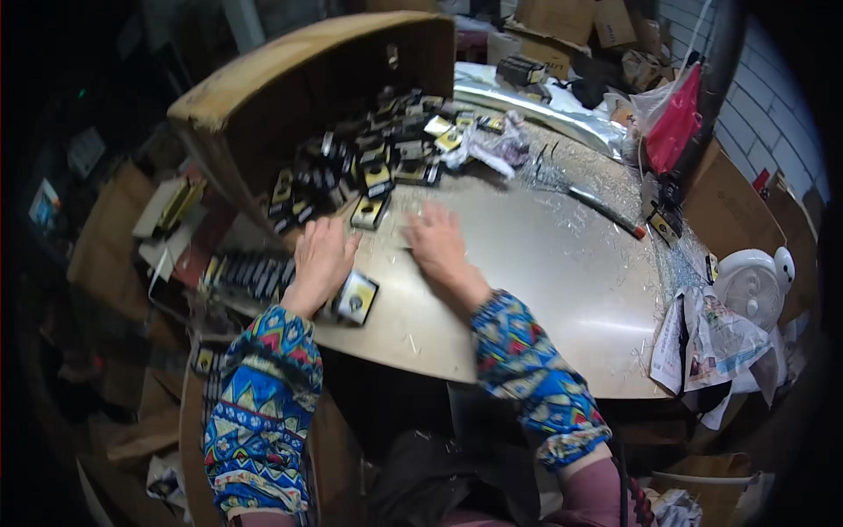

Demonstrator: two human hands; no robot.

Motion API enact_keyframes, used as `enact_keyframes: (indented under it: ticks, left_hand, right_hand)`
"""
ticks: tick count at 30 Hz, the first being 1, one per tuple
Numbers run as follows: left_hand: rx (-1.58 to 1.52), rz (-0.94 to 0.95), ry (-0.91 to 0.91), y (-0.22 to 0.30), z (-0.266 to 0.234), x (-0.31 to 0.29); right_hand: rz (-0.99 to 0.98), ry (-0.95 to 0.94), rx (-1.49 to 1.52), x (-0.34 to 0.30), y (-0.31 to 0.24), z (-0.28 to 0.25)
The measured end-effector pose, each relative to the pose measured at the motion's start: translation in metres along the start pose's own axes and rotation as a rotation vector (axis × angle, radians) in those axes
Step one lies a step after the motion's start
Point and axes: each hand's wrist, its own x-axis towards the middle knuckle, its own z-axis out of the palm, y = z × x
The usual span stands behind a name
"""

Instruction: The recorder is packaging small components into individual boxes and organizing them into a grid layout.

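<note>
My left hand point(323, 259) is at the left side of the table, beside the mouth of a tipped-over box, thumb apart and fingers slightly bent, with nothing visible in it. My right hand point(436, 249), smeared by motion, hovers low over or rests on the pale tabletop with its fingers stretched out. Between and just beyond the hands lies a small black packet with a yellow and white face point(370, 212). Another such packet point(356, 297) sits at the table's near edge, next to my left wrist. A heap of similar packets point(378, 158) spills from the box.
The large brown box point(263, 75) stands on its side at the far left. Packets fill a tray point(250, 277) left of the table. Clear plastic scraps point(584, 215), a dark rod point(606, 211) and crumpled film point(487, 145) lie beyond. A white fan point(751, 285) stands right, beside newspaper point(724, 338).
</note>
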Motion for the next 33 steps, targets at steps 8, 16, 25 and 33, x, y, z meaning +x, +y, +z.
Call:
enact_keyframes:
  ticks: [8, 16, 25, 33]
  left_hand:
    - [0.208, -0.195, -0.483, -0.003, 0.060, 0.095]
    - [0.178, -0.120, -0.608, 0.002, 0.039, 0.102]
    - [-0.555, 0.125, -0.222, 0.061, -0.031, -0.018]
    - [-1.475, -0.314, -0.375, 0.108, -0.011, -0.149]
  right_hand:
    - [-0.108, -0.106, -0.291, 0.022, 0.107, -0.002]
    - [0.240, -0.246, -0.199, -0.065, 0.196, -0.114]
    - [0.329, -0.099, 0.066, -0.142, 0.217, -0.175]
    - [0.455, -0.312, -0.123, -0.142, 0.149, -0.147]
